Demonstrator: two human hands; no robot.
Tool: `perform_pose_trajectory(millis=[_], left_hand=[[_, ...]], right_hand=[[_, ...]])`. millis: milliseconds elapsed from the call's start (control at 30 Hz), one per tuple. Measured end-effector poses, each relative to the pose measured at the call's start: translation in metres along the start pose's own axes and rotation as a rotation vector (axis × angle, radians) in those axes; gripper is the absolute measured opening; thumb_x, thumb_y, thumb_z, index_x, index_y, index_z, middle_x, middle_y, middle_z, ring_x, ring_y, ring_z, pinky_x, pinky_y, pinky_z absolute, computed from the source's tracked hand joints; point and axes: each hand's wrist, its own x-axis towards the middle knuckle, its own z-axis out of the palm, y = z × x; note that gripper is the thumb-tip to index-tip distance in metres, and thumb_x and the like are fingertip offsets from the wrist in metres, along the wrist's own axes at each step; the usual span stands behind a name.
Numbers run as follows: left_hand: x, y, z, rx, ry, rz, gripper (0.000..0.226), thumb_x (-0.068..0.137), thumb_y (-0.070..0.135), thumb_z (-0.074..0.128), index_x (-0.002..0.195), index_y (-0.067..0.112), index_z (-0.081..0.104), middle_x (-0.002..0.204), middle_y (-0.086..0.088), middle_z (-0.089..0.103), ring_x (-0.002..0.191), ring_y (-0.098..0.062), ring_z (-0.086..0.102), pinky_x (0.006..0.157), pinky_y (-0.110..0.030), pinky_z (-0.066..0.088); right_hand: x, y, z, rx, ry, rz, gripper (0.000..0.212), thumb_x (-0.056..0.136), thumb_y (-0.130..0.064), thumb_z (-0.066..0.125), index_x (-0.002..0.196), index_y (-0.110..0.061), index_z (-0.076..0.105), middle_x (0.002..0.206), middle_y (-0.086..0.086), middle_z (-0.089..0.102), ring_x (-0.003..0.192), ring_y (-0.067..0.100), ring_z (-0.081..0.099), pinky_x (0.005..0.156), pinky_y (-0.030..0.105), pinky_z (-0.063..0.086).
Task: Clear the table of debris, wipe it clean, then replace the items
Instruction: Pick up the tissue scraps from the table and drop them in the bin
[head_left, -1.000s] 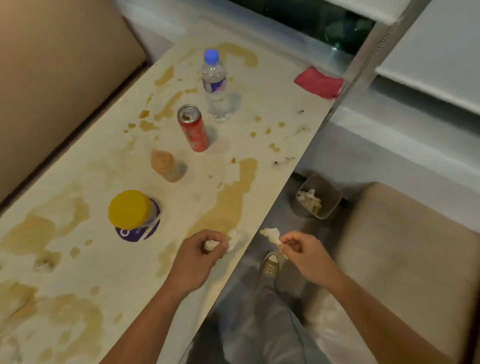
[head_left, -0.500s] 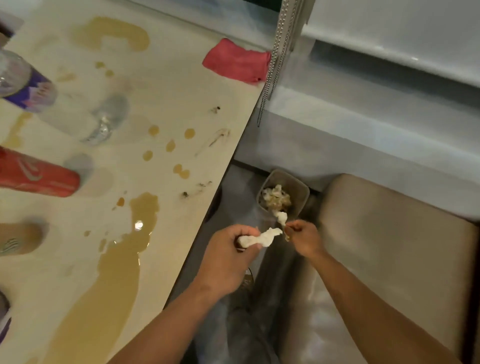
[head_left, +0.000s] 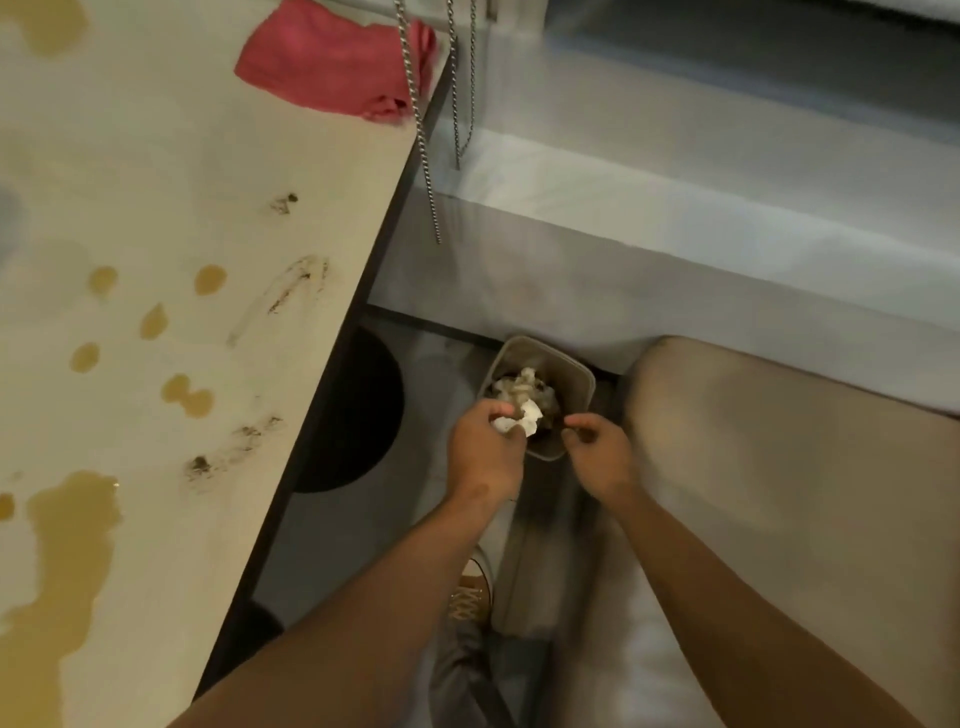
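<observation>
Holding a crumpled white tissue over the small bin on the floor, the left hand has its grip clamped on the wad, fingers curled round it. Just beside it, the right hand hangs above the bin's near rim with thumb and fingers curled together; whether that grip pinches a scrap cannot be told. More crumpled paper lies inside the bin. On the left, the tabletop carries brown spills, drops and dark smears, and a pink cloth lies at its far edge. A beige cushion sits right of the bin.
</observation>
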Motion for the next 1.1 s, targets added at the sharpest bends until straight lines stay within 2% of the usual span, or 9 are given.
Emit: perform_pose_trajectory(millis=[100, 133, 200, 267, 467, 600, 733, 933, 1100], left_hand=[[0.027, -0.001, 0.018, 0.09, 0.01, 0.029, 0.02, 0.089, 0.011, 0.071, 0.095, 0.029, 0.063, 0.098, 0.005, 0.067, 0.084, -0.009, 0.063, 0.06, -0.004, 0.038], [0.036, -0.003, 0.022, 0.117, 0.001, 0.042, 0.02, 0.088, 0.013, 0.072, 0.096, 0.029, 0.063, 0.101, 0.004, 0.069, 0.089, -0.013, 0.065, 0.065, -0.008, 0.044], [0.051, -0.005, 0.03, 0.156, -0.035, 0.064, 0.023, 0.087, 0.018, 0.076, 0.105, 0.028, 0.065, 0.108, 0.002, 0.07, 0.098, -0.017, 0.067, 0.081, -0.025, 0.055], [0.06, -0.006, 0.035, 0.223, -0.08, 0.083, 0.035, 0.085, 0.025, 0.078, 0.118, 0.024, 0.065, 0.115, 0.002, 0.068, 0.103, -0.018, 0.066, 0.091, -0.033, 0.056], [0.043, -0.01, 0.015, 0.3, -0.082, 0.077, 0.04, 0.088, 0.031, 0.074, 0.126, 0.025, 0.063, 0.129, -0.001, 0.062, 0.112, -0.016, 0.062, 0.089, -0.019, 0.043], [-0.01, 0.0, -0.028, 0.186, -0.06, 0.099, 0.036, 0.091, 0.026, 0.072, 0.126, 0.026, 0.061, 0.127, 0.005, 0.056, 0.112, -0.008, 0.054, 0.09, -0.016, 0.038], [-0.087, 0.009, -0.086, -0.047, -0.077, 0.162, 0.026, 0.092, 0.022, 0.073, 0.106, 0.04, 0.06, 0.106, 0.016, 0.064, 0.099, -0.003, 0.062, 0.079, -0.009, 0.047], [-0.202, -0.009, -0.185, -0.191, -0.045, 0.237, 0.017, 0.093, 0.017, 0.071, 0.106, 0.028, 0.07, 0.1, 0.016, 0.071, 0.095, -0.005, 0.068, 0.084, -0.016, 0.053], [-0.274, -0.052, -0.267, -0.224, 0.104, 0.199, 0.015, 0.094, 0.012, 0.068, 0.099, 0.025, 0.073, 0.096, 0.012, 0.073, 0.09, -0.008, 0.068, 0.081, -0.018, 0.053]], right_hand=[[-0.015, 0.013, -0.005, 0.071, 0.012, -0.019, 0.019, 0.096, -0.016, 0.067, 0.114, -0.02, 0.072, 0.111, 0.003, 0.071, 0.097, 0.014, 0.066, 0.091, 0.032, 0.055], [-0.022, 0.015, -0.008, 0.094, 0.004, -0.017, 0.018, 0.097, -0.015, 0.067, 0.113, -0.021, 0.071, 0.111, 0.003, 0.07, 0.097, 0.011, 0.066, 0.091, 0.027, 0.055], [-0.039, 0.015, -0.014, 0.124, -0.001, -0.013, 0.016, 0.098, -0.015, 0.066, 0.111, -0.025, 0.069, 0.111, 0.0, 0.069, 0.096, 0.002, 0.063, 0.082, 0.009, 0.049], [-0.056, 0.014, -0.018, 0.151, 0.004, -0.021, 0.017, 0.099, -0.014, 0.065, 0.107, -0.028, 0.066, 0.108, -0.003, 0.067, 0.094, -0.002, 0.061, 0.074, 0.002, 0.044], [-0.105, 0.0, -0.03, 0.243, 0.015, -0.063, 0.026, 0.097, -0.009, 0.066, 0.102, -0.034, 0.067, 0.11, -0.015, 0.065, 0.096, -0.013, 0.061, 0.078, 0.002, 0.045], [-0.134, -0.028, -0.042, 0.298, 0.016, -0.114, 0.023, 0.097, -0.011, 0.068, 0.106, -0.032, 0.071, 0.107, -0.02, 0.07, 0.1, -0.002, 0.065, 0.081, 0.007, 0.048], [-0.172, -0.07, -0.052, 0.288, -0.033, -0.196, 0.024, 0.096, -0.013, 0.069, 0.105, -0.035, 0.071, 0.111, -0.016, 0.071, 0.102, 0.001, 0.066, 0.082, 0.008, 0.048], [-0.253, -0.135, -0.059, 0.223, -0.171, -0.292, 0.027, 0.096, -0.016, 0.068, 0.105, -0.041, 0.071, 0.121, -0.011, 0.069, 0.108, -0.003, 0.065, 0.087, 0.011, 0.048], [-0.321, -0.178, -0.047, 0.159, -0.258, -0.321, 0.024, 0.098, -0.019, 0.066, 0.113, -0.037, 0.069, 0.117, -0.013, 0.07, 0.103, -0.006, 0.063, 0.083, 0.014, 0.044]])
